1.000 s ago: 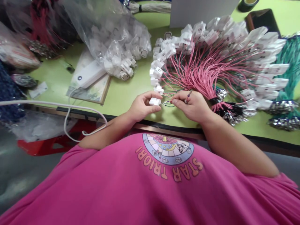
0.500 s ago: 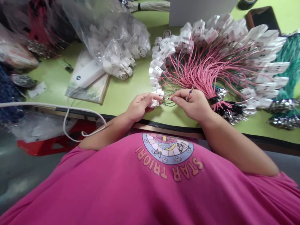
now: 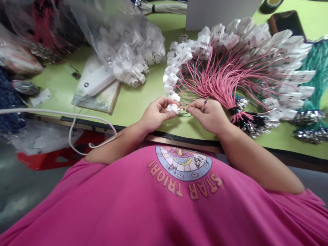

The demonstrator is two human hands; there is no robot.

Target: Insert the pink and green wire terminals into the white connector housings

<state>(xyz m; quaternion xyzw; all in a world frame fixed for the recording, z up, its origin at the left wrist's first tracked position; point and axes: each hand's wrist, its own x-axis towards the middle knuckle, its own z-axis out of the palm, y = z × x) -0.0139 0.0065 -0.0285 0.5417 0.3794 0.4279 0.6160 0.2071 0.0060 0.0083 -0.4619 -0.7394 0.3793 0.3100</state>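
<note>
A white plastic connector housing (image 3: 173,108) is pinched between the thumb and fingers of my left hand (image 3: 156,114), near the table's front edge. My right hand (image 3: 211,116) is closed in a pinch on a thin wire (image 3: 185,109), whose tip points at the housing's right side. A dark green wire loops below between the two hands. Behind them spreads a fan of pink wires (image 3: 215,77), many with white connector housings (image 3: 176,61) at their outer ends. Black tape binds the bundle to the right of my right hand, with metal terminals (image 3: 256,128) beyond it.
A clear plastic bag of white housings (image 3: 133,54) lies at the back left, by a booklet (image 3: 112,99) with a white device (image 3: 99,80) on it. Green wire bundles (image 3: 315,71) lie far right. A white cable (image 3: 58,112) crosses at left. A phone-like dark object (image 3: 288,25) lies behind.
My left hand has turned and its fingers have parted, so the housing shows more between thumb and fingers. My right hand has barely moved, still pinching the wire.
</note>
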